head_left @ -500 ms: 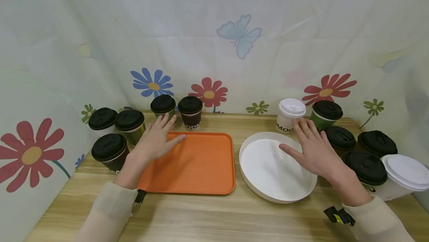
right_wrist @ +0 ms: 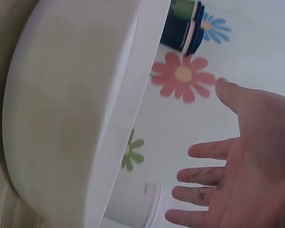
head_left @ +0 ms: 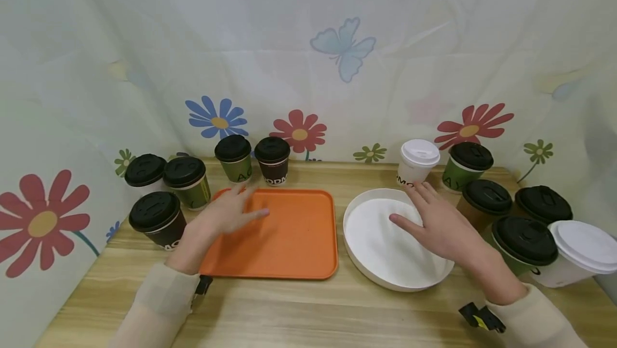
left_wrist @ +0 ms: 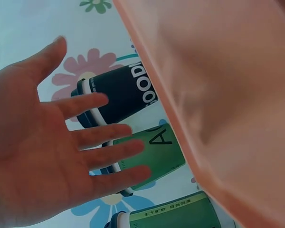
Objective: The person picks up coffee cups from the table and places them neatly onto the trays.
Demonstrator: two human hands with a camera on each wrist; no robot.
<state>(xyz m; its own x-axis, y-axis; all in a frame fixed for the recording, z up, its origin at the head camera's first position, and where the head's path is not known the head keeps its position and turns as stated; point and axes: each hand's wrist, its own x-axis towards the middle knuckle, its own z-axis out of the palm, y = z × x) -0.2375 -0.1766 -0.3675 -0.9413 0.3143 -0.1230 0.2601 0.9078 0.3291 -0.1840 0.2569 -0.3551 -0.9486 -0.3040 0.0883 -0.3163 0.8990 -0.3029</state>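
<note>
My left hand (head_left: pixel 219 217) hovers palm down over the left part of an orange tray (head_left: pixel 294 235), fingers spread and holding nothing. Just beyond its fingertips stand a green paper cup (head_left: pixel 236 168) and a dark paper cup (head_left: pixel 276 168), both with black lids. Over the right side of a round white tray (head_left: pixel 373 241) is my right hand (head_left: pixel 443 227), fingers extended and the thumb apart, also holding nothing. A white lidded cup (head_left: pixel 416 160) stands behind its fingertips. In the left wrist view, the dark cup (left_wrist: pixel 118 90) shows past the straight fingers.
More lidded cups stand at the left, including a dark one (head_left: pixel 158 217) and a green one (head_left: pixel 187 179). Right of the round tray cluster several others, among them a green cup (head_left: pixel 460 171) and a large white cup (head_left: pixel 573 257). A flowered curtain (head_left: pixel 270 32) hangs behind the table.
My left hand has drawn back a little, uncovering the green cup behind it. The right hand has shifted left, further over the round tray. The cups and trays stay in place.
</note>
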